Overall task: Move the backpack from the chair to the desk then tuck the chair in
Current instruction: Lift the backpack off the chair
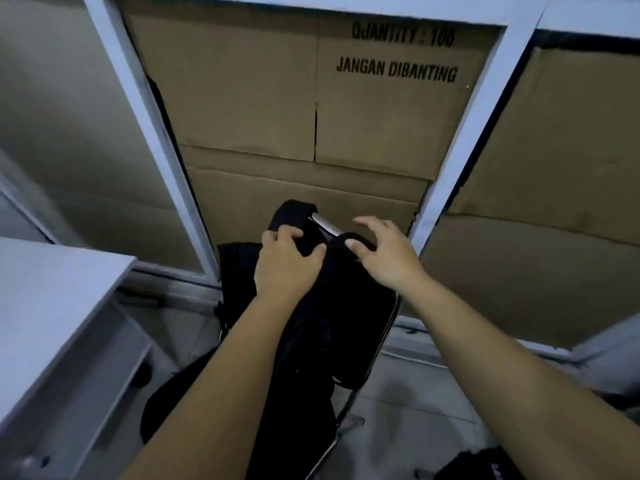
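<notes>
Black backpack (332,306) hangs on chair (346,424); desk (52,306) at left.

Bare arms, no sleeves

Left hand (282,268) and right hand (384,256) wear nothing: no gloves, rings or watch; both forearms uncovered.

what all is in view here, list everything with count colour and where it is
backpack: one, black, on the chair, its straps hung over the chair's backrest
chair: one, black with a silvery metal frame, centre, facing the window wall
desk: one, pale grey, left side
cardboard sheets: several, brown, behind the window panes, one printed "JANGAN DIBANTING"
window frame: white bars, across the back
dark bag-like item: one, black, floor at lower right, only partly in view
left hand: one, fingers closed on a black strap at the backrest top
right hand: one, fingers spread, thumb touching the other strap
</notes>
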